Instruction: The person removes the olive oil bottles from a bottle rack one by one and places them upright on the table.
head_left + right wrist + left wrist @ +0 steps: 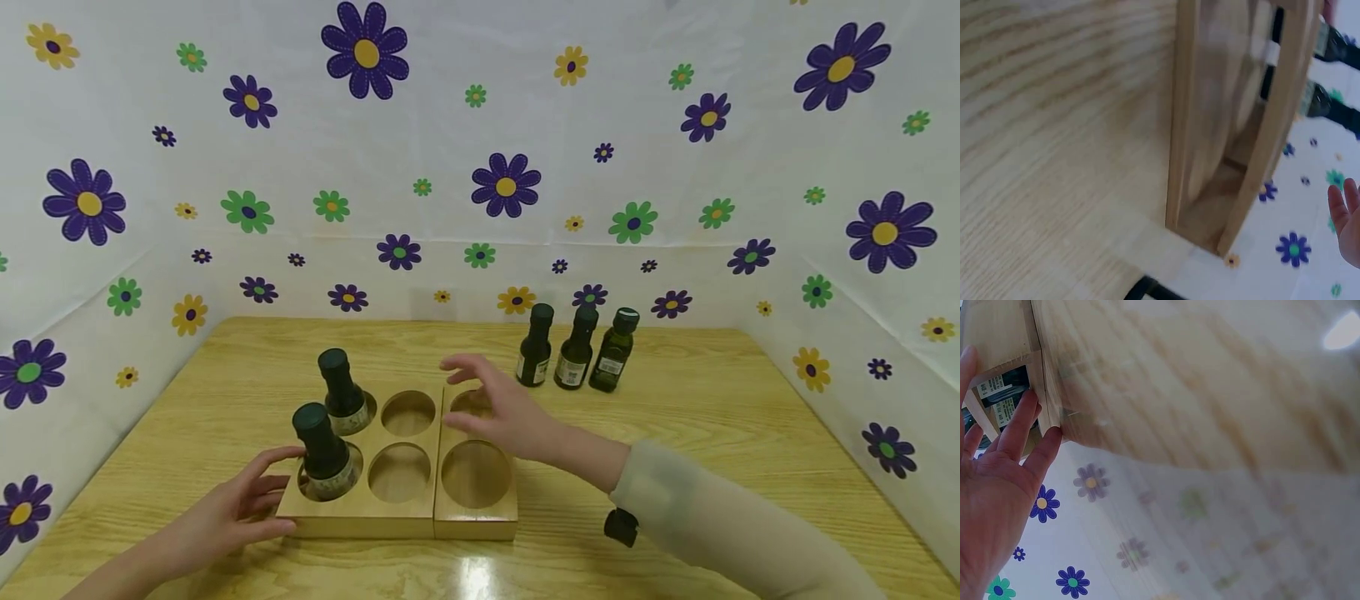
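Note:
A light wooden bottle rack [360,527] with round holes lies in front of me, a seam dividing it into a wider left block and a narrower right block. Two dark bottles with green caps, a front one [322,442] and a back one [341,385], stand in its left holes. My left hand [240,508] grips the rack's left end, thumb at the front corner; fingers reach its open side in the left wrist view. Above the right block hovers my right hand [506,412], thumb and fingers spread around nothing, partly covering the back right hole [471,402].
Three more dark bottles stand on the wooden table [675,467] behind and right of the rack: a left one [535,346], a middle one [576,350] and a right one [615,350]. A flowered white cloth [450,125] surrounds the table's back and sides.

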